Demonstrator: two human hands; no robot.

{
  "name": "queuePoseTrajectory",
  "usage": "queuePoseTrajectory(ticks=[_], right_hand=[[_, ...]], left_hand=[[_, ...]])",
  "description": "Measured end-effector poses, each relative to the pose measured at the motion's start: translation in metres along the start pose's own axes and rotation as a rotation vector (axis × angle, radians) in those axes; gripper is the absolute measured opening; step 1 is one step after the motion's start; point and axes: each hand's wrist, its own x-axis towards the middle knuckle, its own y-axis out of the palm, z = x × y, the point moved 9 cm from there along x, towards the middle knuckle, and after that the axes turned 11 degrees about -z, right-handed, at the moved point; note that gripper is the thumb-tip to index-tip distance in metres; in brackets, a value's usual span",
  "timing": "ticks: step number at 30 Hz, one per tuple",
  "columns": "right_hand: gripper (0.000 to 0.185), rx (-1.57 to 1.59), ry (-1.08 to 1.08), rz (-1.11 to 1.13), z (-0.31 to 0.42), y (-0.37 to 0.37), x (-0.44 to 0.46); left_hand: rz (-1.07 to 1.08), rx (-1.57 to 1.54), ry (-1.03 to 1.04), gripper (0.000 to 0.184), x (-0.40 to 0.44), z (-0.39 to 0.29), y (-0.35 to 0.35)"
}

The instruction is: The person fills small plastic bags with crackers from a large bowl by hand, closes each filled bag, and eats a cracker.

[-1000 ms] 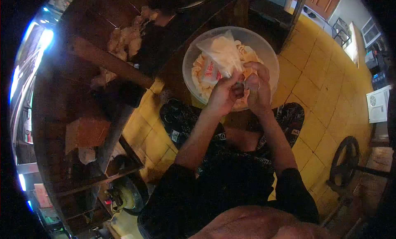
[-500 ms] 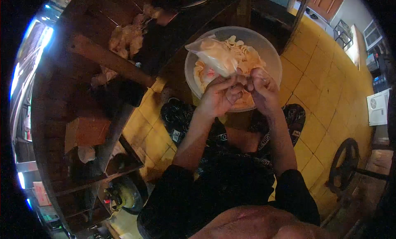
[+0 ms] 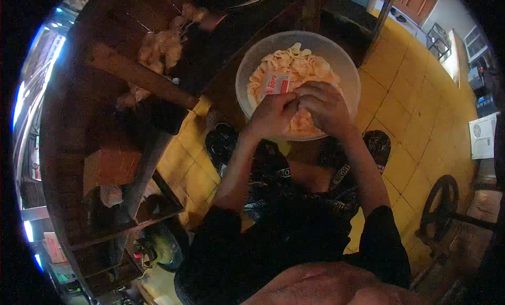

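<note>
Above a tub [image 3: 346,63] of chips [image 3: 314,67], left hand [image 3: 272,115] and right hand [image 3: 325,108] meeting, fingers curled, grips seemingly closed, contents hidden.

The fingers [image 3: 314,93] hide some chips [image 3: 302,122]. Just beyond them, the smaller print [image 3: 284,86] on the packet [image 3: 269,84] is unreadable.

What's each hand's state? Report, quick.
Left hand: fingers curled; whether it holds anything is hidden.
Right hand: fingers bent, beside the left; its grip can't be told either.
</note>
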Motion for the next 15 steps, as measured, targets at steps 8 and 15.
queuePoseTrajectory(ticks=[8, 15], right_hand=[[0.012, -0.032, 0.39, -0.236, -0.04, -0.011, -0.013], [0.014, 0.123, 0.533, -0.28, -0.045, -0.002, -0.011]], left_hand=[[-0.361, 0.423, 0.519, 0.011, 0.002, -0.052, -0.012], [-0.237, -0.19, 0.132, 0.012, 0.014, -0.004, -0.009]])
